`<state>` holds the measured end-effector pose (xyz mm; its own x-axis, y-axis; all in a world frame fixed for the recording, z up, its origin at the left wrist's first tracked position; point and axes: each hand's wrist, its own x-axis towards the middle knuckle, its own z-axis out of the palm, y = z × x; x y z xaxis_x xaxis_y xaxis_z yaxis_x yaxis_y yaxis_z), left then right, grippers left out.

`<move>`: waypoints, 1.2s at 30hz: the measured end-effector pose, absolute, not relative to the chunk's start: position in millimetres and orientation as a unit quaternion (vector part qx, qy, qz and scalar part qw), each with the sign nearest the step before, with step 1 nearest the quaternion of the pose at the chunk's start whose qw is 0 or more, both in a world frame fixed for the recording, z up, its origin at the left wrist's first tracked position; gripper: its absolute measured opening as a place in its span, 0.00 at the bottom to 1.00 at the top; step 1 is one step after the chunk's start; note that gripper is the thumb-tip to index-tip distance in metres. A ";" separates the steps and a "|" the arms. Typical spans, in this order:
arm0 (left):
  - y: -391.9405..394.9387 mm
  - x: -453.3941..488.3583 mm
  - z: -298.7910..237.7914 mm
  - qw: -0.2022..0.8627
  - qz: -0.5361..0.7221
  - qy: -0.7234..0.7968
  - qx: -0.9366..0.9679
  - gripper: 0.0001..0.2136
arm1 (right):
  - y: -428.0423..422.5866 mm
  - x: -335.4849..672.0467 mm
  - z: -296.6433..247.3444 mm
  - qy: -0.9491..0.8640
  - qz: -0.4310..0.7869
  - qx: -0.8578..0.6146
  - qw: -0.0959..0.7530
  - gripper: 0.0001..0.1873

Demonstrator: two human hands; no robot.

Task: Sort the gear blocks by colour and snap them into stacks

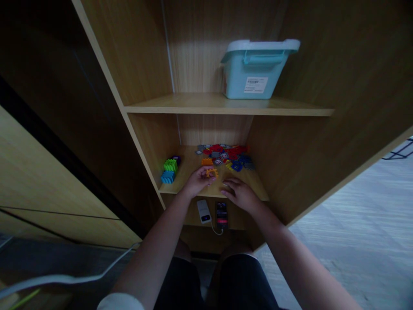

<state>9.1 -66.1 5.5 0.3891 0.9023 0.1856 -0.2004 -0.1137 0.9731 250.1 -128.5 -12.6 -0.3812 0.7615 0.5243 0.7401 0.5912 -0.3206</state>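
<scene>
My left hand (pixel 197 181) pinches an orange interlocking toy piece (pixel 212 172) with notched edges, held just above the shelf board. Right beside it my right hand (pixel 239 193) has its fingers apart, bent toward the piece but not touching it. Behind the left hand lies an orange stack (pixel 207 162) of similar pieces. Farther back a loose pile of red pieces (pixel 226 152) mixes with grey ones, and blue pieces (pixel 238 164) lie at its right front. On the left side stand a green stack (pixel 171 165) and a blue stack (pixel 167 177), with a dark purple one partly hidden behind.
A teal lidded box (pixel 254 71) stands on the upper shelf (pixel 193 103). Below the hands, a white power bank (pixel 204 211) is joined by a cable to a phone (pixel 222 215). The cabinet's side wall (pixel 290 163) rises on the right. A white cable (pixel 80 279) crosses the lower left.
</scene>
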 end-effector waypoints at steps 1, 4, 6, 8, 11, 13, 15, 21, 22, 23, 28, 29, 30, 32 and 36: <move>-66.5 9.0 5.2 0.596 0.460 0.299 0.587 0.35 | -131.7 252.5 -13.9 -0.836 0.025 -0.442 0.324 0.15; -66.2 8.7 2.6 0.599 0.456 0.287 0.593 0.33 | -140.6 259.8 -16.7 -0.847 0.055 -0.412 0.333 0.14; -64.9 8.5 0.4 0.603 0.458 0.265 0.597 0.32 | -146.5 263.8 -16.5 -0.846 0.071 -0.405 0.340 0.11; -63.0 8.1 -1.7 0.610 0.458 0.243 0.599 0.32 | -152.6 266.3 -13.8 -0.846 0.085 -0.400 0.342 0.07; -60.4 7.3 -4.0 0.618 0.458 0.230 0.596 0.32 | -160.6 267.5 -7.0 -0.842 0.100 -0.401 0.348 0.08; -59.1 6.7 -5.1 0.620 0.456 0.231 0.596 0.32 | -163.6 267.2 -3.2 -0.823 0.091 -0.424 0.367 0.08; -58.6 6.1 -5.6 0.621 0.453 0.230 0.597 0.31 | -163.4 266.3 -1.5 -0.793 0.071 -0.457 0.396 0.09; -62.2 4.8 -1.6 0.622 0.441 0.235 0.603 0.32 | -136.3 255.0 -3.0 -0.653 0.150 -0.514 0.536 0.16; -63.2 4.8 -0.4 0.622 0.440 0.236 0.603 0.32 | -128.0 250.9 -2.5 -0.627 0.188 -0.515 0.553 0.19; -64.0 4.8 0.8 0.622 0.439 0.237 0.603 0.32 | -119.2 246.1 -1.6 -0.604 0.222 -0.511 0.570 0.21; -64.2 4.2 3.5 0.619 0.447 0.236 0.600 0.28 | -81.8 216.7 3.5 -0.498 0.402 -0.428 0.638 0.28; -63.7 3.8 3.4 0.620 0.452 0.234 0.598 0.27 | -78.4 211.3 3.4 -0.479 0.438 -0.410 0.641 0.28; -63.2 3.4 3.2 0.619 0.458 0.232 0.594 0.26 | -76.6 206.6 2.8 -0.467 0.470 -0.396 0.636 0.28; -62.7 2.6 3.0 0.613 0.471 0.229 0.592 0.26 | -77.1 199.9 0.6 -0.457 0.511 -0.377 0.623 0.27; -64.2 2.5 2.7 0.579 0.475 0.241 0.617 0.24 | -84.5 195.5 -1.9 -0.497 0.524 -0.363 0.588 0.25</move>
<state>2.5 -64.2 2.7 0.4321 0.8480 0.3068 -0.2519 -0.2131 0.9440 195.5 -84.5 -1.9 -0.0434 0.9778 0.2048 -0.2550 0.1874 -0.9486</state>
